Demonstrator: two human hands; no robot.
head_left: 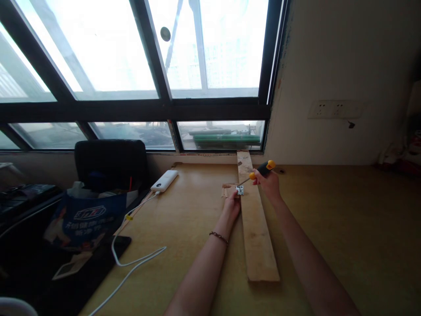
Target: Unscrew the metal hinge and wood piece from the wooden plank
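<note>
My right hand (270,185) is closed round a screwdriver (265,167) with a black and yellow handle. The screwdriver slants down to the left, its tip close to a small silver hinge (240,190). That hinge lies across a long wooden board (256,232) and a short wooden block (226,191) at the board's left side. At the block and hinge, my left hand (233,204) is closed with its fingers partly hidden; it seems to grip the block. The exact contact between screwdriver tip and hinge is too small to make out.
A white power bank (165,181) with a white cable (138,262) lies on the wooden table (194,237). Left of the table are a black chair (110,162) and a blue bag (88,219). Windows and a wall with sockets (335,109) stand behind.
</note>
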